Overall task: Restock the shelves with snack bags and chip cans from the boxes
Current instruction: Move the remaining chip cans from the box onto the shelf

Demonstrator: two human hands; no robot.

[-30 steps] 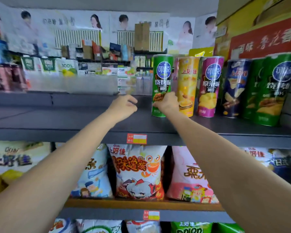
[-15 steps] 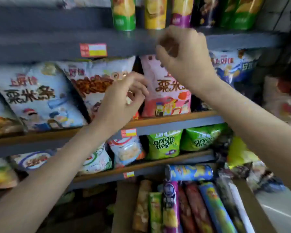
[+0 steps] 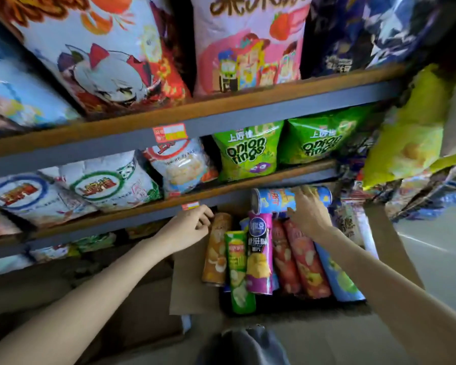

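An open cardboard box [image 3: 192, 285] on the floor holds several chip cans lying side by side: orange [image 3: 216, 254], green [image 3: 237, 272], purple [image 3: 259, 256], red [image 3: 306, 259]. A blue chip can [image 3: 274, 200] lies crosswise at the box's far end. My right hand [image 3: 308, 214] reaches into the box, its fingers wrapped over that blue can. My left hand [image 3: 190, 227] hovers at the box's left side, fingers loosely curled, fingertips against the orange can's top end, not around it.
Shelves [image 3: 248, 122] rise right behind the box, filled with snack bags, among them green onion-ring bags [image 3: 248, 154]. A yellow bag [image 3: 411, 138] and more bags pile up at the right. Another box sits lower left. Grey floor lies at the right.
My view has dropped from the top can shelf to the box on the floor. Both hands came down from the shelves into the box; the right one now lies on the blue can.
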